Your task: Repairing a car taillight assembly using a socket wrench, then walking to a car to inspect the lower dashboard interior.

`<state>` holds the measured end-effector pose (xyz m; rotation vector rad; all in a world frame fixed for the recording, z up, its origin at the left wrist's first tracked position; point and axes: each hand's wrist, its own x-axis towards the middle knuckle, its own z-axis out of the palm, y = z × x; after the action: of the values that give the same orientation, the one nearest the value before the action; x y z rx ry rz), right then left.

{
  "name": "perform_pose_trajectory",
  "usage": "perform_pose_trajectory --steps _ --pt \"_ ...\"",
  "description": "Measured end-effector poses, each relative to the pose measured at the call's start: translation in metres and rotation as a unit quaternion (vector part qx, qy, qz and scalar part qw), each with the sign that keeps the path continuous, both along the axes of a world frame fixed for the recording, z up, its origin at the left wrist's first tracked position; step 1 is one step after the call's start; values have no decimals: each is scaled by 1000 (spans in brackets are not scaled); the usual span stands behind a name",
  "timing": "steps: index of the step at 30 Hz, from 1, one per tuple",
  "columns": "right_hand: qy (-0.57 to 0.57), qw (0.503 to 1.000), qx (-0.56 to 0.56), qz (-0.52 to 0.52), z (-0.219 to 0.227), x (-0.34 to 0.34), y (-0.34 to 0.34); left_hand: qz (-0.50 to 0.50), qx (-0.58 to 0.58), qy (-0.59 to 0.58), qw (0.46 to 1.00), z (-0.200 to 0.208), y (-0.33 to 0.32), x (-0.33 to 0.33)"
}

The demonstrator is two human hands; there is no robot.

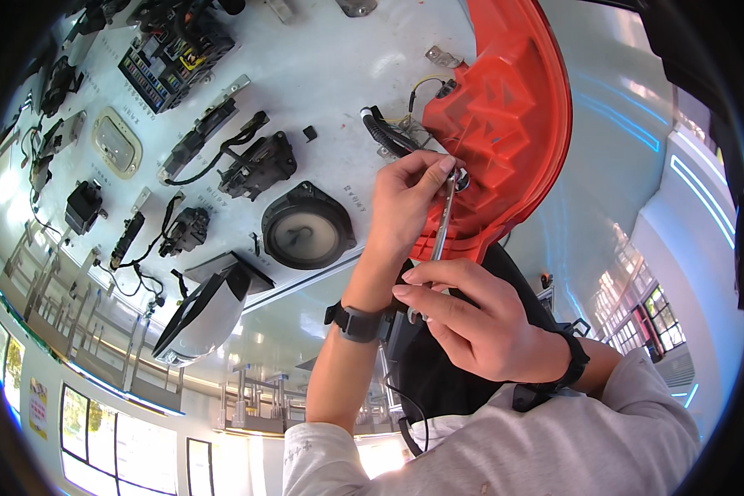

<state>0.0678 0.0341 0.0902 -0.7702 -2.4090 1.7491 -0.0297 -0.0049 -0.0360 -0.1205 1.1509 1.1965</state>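
Observation:
A silver wrench (445,223) lies along the inner side of a red plastic housing (504,107). Its upper end meets a small shiny metal fitting (462,179) on the housing. Thumb and forefinger of my left hand (409,194) are pinched at that upper end, covering part of it. My right hand (492,322) grips the wrench near its lower end with thumb and fingers, and the open jaw peeks out below the fingers. A black corrugated cable sleeve (384,132) runs up beside my left hand.
A white board (331,124) carries a round speaker (308,231), a side mirror (202,318), a fuse box (161,70) and several black latch units with wires. A thin yellow-and-black wire (413,95) reaches the housing. Metal-framed stands (256,401) are at lower left.

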Motion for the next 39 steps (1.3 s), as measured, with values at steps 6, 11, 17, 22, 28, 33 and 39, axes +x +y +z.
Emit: perform_pose_trajectory --steps 6,11,17,22,28,33,39 --pt "-3 999 36 1 -5 -11 -10 1 13 -5 1000 -9 -5 3" --pt "-11 1000 -9 -24 -1 -4 5 11 22 -32 999 -3 -4 3" --pt "-31 979 13 -199 -23 10 63 14 4 -11 1000 -1 -11 5" --pt "-49 945 -96 -309 -38 -5 99 21 1 -5 1000 4 -11 9" --pt "-6 954 -33 -297 -38 -7 99 60 -9 -42 997 9 -5 8" --pt "99 959 -16 -264 -27 -6 73 50 12 -19 999 10 -9 7" --pt "82 989 42 -115 -14 9 44 48 52 1 997 3 -20 8"
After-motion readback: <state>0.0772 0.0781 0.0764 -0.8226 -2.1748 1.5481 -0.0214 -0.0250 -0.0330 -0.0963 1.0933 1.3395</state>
